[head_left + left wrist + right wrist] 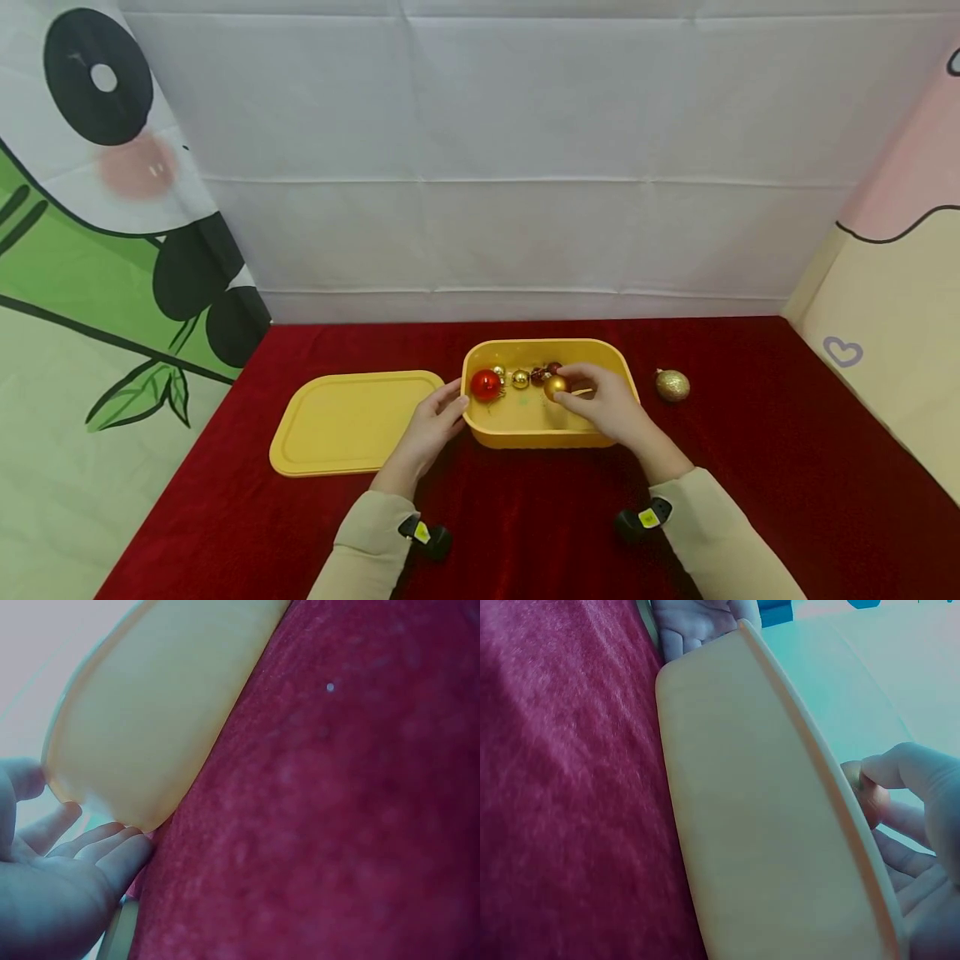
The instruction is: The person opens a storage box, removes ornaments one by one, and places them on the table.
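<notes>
My right hand (609, 407) reaches over the right part of a yellow plastic container (517, 437) and pinches a matte gold Christmas bauble (555, 387) between thumb and fingers. In the right wrist view, the bauble (870, 796) shows just past the container's rim. My left hand (426, 429) touches the container's left end with fairly straight fingers, palm turned toward it. Inside the container lie a shiny red bauble (486, 385), a small gold bauble (521, 379) and dark brownish-red small baubles (537, 376).
A flat yellow lid (352, 425) lies left of the container. A glittery gold bauble (672, 385) sits to its right. Dark red cloth (517, 525) covers the table, with a white fabric backdrop (525, 233) behind it and printed cloth at both sides.
</notes>
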Motion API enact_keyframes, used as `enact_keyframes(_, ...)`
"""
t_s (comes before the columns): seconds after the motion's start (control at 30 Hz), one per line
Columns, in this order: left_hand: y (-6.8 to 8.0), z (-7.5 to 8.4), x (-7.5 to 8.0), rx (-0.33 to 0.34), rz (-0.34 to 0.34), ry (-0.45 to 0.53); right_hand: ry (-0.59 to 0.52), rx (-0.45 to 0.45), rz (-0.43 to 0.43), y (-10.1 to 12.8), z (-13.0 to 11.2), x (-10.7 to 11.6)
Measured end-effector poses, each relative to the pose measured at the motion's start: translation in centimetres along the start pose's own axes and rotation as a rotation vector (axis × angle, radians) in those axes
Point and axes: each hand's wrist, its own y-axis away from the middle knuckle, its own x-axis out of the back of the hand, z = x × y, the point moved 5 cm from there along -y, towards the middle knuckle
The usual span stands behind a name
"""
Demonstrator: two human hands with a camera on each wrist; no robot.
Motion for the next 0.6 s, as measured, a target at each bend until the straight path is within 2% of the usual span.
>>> enact_keyframes(0.37, 0.1, 0.0, 0.0, 0.004, 0.002, -0.002, 0.068, -0.011, 0.096, 1.0, 0.5, 1.8)
enact_keyframes(0.6, 0.2, 0.2, 0.0, 0.003, 0.002, -0.003, 0.072, -0.019, 0.139, 1.3, 1.1, 2.7)
